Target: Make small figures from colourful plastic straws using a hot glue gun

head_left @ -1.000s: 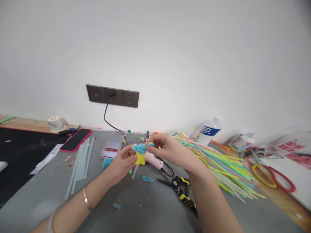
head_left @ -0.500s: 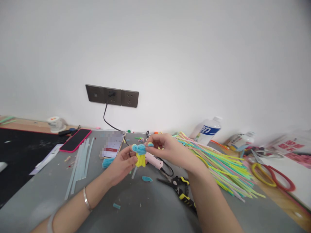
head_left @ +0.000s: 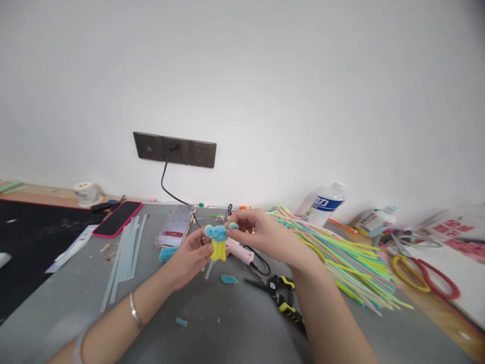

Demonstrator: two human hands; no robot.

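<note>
Above the grey mat, my left hand [head_left: 191, 258] pinches the left side of a small blue and yellow pipe-cleaner figure [head_left: 219, 245]. Its upper part is blue with curled ends, and yellow strands hang below. My right hand [head_left: 261, 235] is closed on the figure's right side, near a curled blue end [head_left: 232, 226]; the fingertips partly hide the hold. Behind the figure lies a pink glue gun [head_left: 240, 251] with a black cord, its front covered by the hands. A bundle of blue pipe cleaners [head_left: 167, 254] rests beyond my left wrist.
Black-and-yellow pliers [head_left: 280, 296] and a blue scrap [head_left: 229, 279] lie in front. Many coloured pipe cleaners [head_left: 341, 258] spread at right, by scissors [head_left: 413, 273] and a white bottle [head_left: 326, 205]. Clear glue sticks [head_left: 127, 253], a pink-edged phone [head_left: 118, 218] and a second phone [head_left: 176, 227] lie left.
Both hands and the figure have barely moved, with a very slight shift left. The grip of each hand looks the same, and everything on the mat stays in place.
</note>
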